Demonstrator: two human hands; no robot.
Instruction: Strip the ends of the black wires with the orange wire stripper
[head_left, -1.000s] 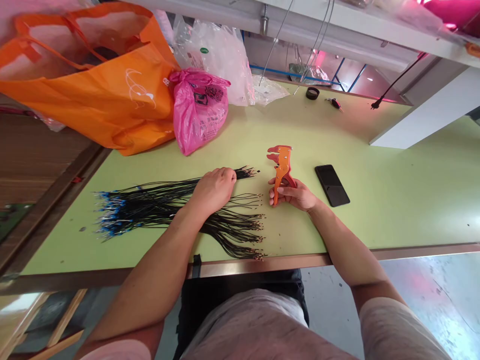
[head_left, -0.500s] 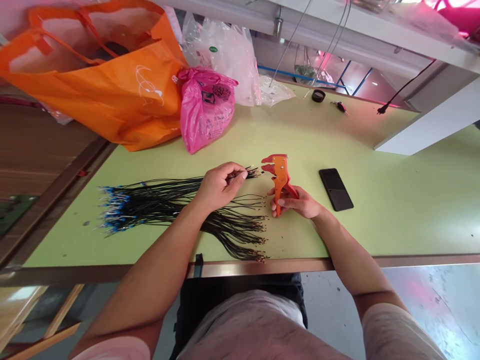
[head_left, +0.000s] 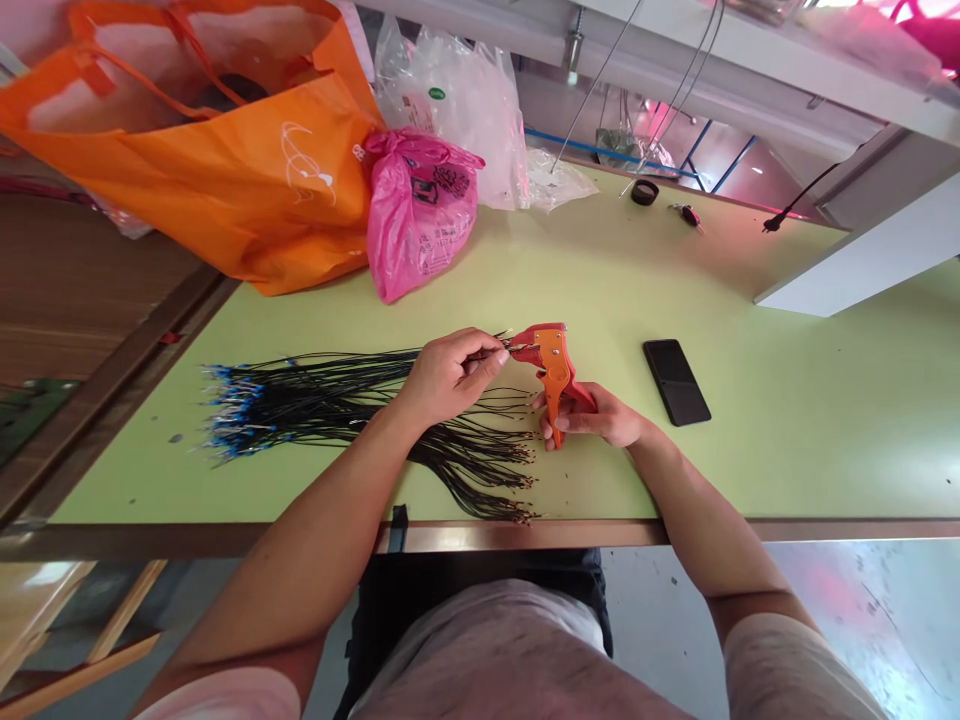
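My right hand (head_left: 592,415) is closed around the handles of an orange and red wire stripper (head_left: 553,365), held upright with its jaws pointing left. My left hand (head_left: 457,375) pinches a thin black wire close to its end, and the stripper's jaws meet that end at my fingertips. Under and beside my left hand lies a spread bundle of black wires (head_left: 322,405). Their left ends carry blue tips (head_left: 232,410); their right ends show small copper-coloured tips. My fingers partly hide the pinched wire.
A black phone (head_left: 676,382) lies right of my right hand. Behind stand an orange bag (head_left: 300,190), a pink plastic bag (head_left: 424,225) and clear plastic bags (head_left: 469,115). A black tape roll (head_left: 644,192), a small red-black object (head_left: 686,215) and a white post (head_left: 862,250) are further back.
The stripper has moved left and tilted slightly, so its jaws now reach the wire end at my left fingertips. Before, a small gap lay between them. The view has shifted a little.
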